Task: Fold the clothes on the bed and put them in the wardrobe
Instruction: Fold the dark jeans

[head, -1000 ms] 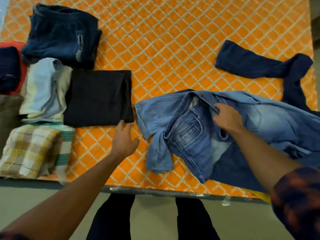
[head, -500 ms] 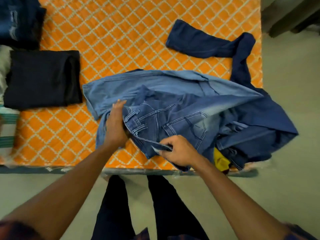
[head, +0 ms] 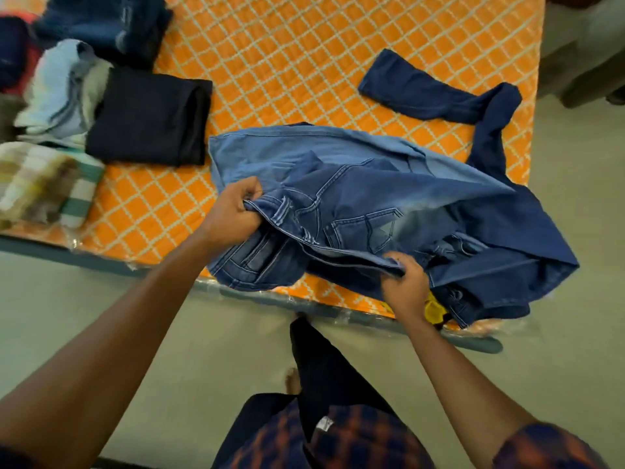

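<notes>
1 second ago the left hand (head: 233, 211) lay open and empty on the bed (head: 321, 45) beside the folded black garment (head: 148, 116), and only the right hand (head: 404, 286) touched the jeans (head: 355, 214); now both have closed on the waistband. The left hand grips 1 end in a curled fist by the belt loops. The right hand pinches the other end with its fingers folded over the edge, so the band runs fairly taut between them and rises a little off the cover. The jeans lie at the near edge of the bed in front of the person, trailing right over a paler denim layer (head: 270, 154); whether that layer is a separate garment I cannot tell. A dark navy garment (head: 436, 93) sprawls unfolded beyond them, and something yellow (head: 434, 308) peeks out under the denim by the right wrist. At the left, well apart from the jeans, sit the finished folds: the black one, a pale blue one (head: 64, 86), a checked cloth (head: 37, 184) and dark denim (head: 108, 25). The new 2-handed hold suggests this pair's fold is only starting; it likely needs a lift and shake to line up the legs. At least 2 pieces remain unfolded, so putting away looks some way off.
</notes>
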